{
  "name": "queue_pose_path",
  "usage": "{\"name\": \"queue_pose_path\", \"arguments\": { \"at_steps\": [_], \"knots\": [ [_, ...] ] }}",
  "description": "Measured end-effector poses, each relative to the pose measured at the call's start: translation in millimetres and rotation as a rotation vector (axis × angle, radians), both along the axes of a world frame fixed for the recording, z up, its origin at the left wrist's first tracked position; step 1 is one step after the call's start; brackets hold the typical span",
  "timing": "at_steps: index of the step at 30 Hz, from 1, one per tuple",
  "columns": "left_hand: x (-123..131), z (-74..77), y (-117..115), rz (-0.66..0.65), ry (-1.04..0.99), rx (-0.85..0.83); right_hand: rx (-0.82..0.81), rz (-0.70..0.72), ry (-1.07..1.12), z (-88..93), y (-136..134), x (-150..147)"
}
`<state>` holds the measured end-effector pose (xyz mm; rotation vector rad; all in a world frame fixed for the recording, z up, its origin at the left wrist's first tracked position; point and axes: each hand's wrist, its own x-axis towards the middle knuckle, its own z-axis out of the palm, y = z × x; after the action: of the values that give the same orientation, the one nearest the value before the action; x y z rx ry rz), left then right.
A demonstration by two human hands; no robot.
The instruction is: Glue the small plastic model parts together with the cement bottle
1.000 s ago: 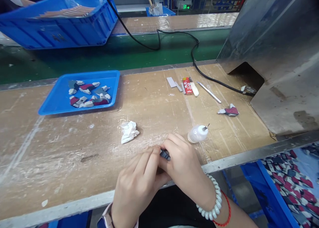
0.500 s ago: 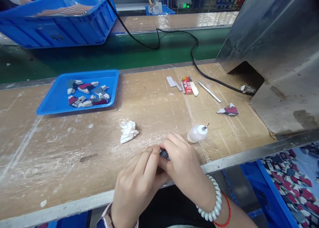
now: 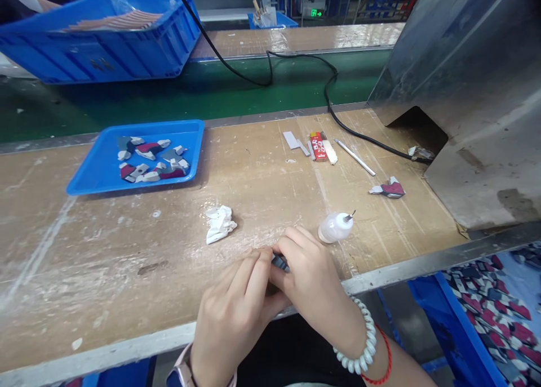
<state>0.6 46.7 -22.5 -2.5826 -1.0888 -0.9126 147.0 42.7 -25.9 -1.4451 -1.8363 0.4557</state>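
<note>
Both my hands meet at the front edge of the bench, fingers curled round a small dark grey piece [image 3: 279, 261]. Most of that piece is hidden by the fingers, so its full shape does not show. My left hand [image 3: 236, 302] is closed on its left side, my right hand [image 3: 306, 268] on its right. A squeeze bottle [image 3: 335, 227] with a thin metal tip stands just beyond my right hand. Crumpled white tissue [image 3: 220, 223] lies beyond my left hand.
A blue tray [image 3: 93, 176] holds several grey, white and maroon parts. A similar part [image 3: 391, 188], a silver pen-like tool [image 3: 355, 157] and a red packet [image 3: 318, 146] lie right. Black cable [image 3: 367, 134] runs to a metal housing [image 3: 477, 122]. A bin [image 3: 448, 319] of parts stands below.
The whole view has shifted very slightly. Both hands keep the same hold on the grey piece, and nothing on the bench has visibly moved.
</note>
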Motion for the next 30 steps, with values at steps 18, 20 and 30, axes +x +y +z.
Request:
{"name": "queue_pose_path", "arguments": {
  "at_steps": [18,20,30],
  "knots": [
    [-1.3,1.3,1.6,-0.006,0.011,-0.030,-0.014,0.020,0.004,1.2,0.4,1.6],
    [-1.6,1.7,1.5,-0.010,0.008,-0.031,-0.013,0.020,0.000,0.4,1.1,1.5],
    [-0.1,2.5,2.0,-0.007,0.005,-0.007,0.015,0.014,-0.028,-2.1,2.3,-0.2]
  ]
}}
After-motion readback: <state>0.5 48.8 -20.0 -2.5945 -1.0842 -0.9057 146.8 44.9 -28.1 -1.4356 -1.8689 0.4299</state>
